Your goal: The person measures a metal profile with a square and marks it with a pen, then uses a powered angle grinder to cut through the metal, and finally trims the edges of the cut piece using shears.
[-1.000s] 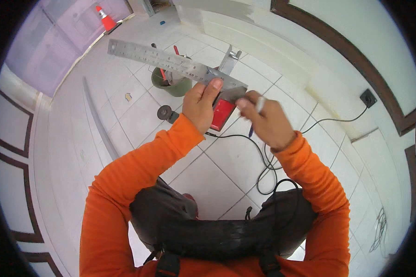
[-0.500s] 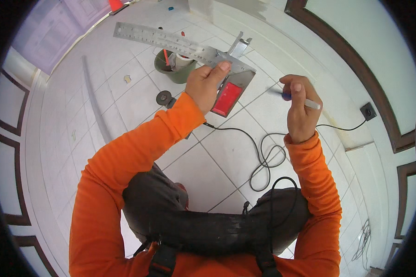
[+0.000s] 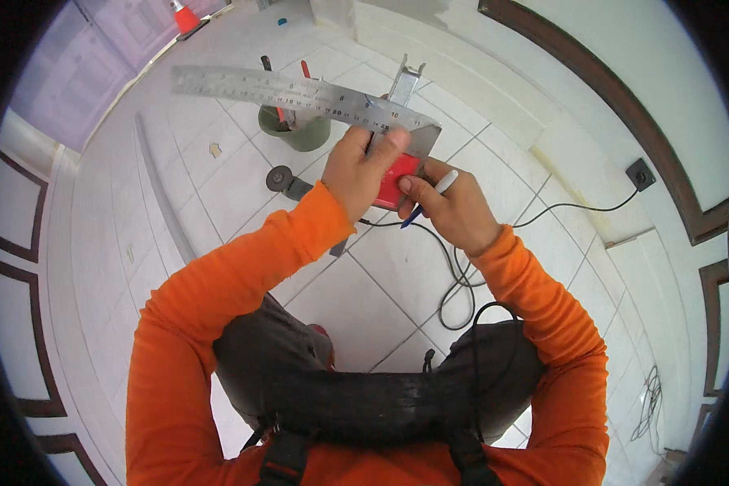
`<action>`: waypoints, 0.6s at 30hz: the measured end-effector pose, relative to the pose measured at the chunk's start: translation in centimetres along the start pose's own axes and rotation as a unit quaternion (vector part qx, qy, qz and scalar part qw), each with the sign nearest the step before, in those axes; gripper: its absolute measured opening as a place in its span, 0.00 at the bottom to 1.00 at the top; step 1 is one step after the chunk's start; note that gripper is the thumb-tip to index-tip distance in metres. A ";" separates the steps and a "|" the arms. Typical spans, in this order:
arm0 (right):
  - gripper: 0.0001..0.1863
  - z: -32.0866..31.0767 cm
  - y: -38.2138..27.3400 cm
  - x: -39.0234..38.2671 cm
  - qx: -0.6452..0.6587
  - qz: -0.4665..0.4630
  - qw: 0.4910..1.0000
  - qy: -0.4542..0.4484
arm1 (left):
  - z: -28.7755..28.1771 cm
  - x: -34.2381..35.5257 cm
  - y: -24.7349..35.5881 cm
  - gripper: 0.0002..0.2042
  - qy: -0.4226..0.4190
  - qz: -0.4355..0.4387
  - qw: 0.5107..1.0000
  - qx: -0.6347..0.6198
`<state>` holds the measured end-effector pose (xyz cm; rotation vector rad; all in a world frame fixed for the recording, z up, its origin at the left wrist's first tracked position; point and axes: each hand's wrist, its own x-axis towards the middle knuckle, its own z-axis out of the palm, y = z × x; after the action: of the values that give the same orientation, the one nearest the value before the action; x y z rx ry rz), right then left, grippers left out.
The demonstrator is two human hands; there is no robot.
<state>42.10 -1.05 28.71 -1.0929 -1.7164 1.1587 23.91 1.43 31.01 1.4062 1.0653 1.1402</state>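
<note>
My left hand (image 3: 363, 166) is closed round a carpenter's square, its thumb pressing on the blade. The square has a long steel ruler blade (image 3: 300, 93) stretching to the left and a red-faced stock (image 3: 393, 180) below it. A bright metal channel (image 3: 405, 84) juts out beyond the blade; its near part is hidden behind the square and my left hand. My right hand (image 3: 459, 209) grips a white marker (image 3: 444, 183) with a blue end pointing down. Its thumb and fingers are also at the lower right edge of the red stock.
Past my hands, a green bucket (image 3: 306, 134) holds tools. An angle grinder (image 3: 296, 185) lies on the tiled floor (image 3: 356, 292), with a black cord (image 3: 441, 243) looping to a wall socket (image 3: 641, 174). A long pale strip (image 3: 160, 182) lies to the left; an orange cone (image 3: 186, 19) stands far left.
My right hand has moved left with the marker and now touches the square's red stock. The square and channel have shifted slightly left and downward in view.
</note>
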 end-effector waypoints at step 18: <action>0.12 -0.3 -0.7 -0.6 0.007 -0.010 1.000 0.029 | 0.3 -0.5 0.1 0.18 -0.030 0.157 0.975 0.154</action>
<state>42.42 -1.67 29.38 -1.0894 -1.6693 1.1148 24.18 0.87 31.05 1.8949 1.0323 1.1798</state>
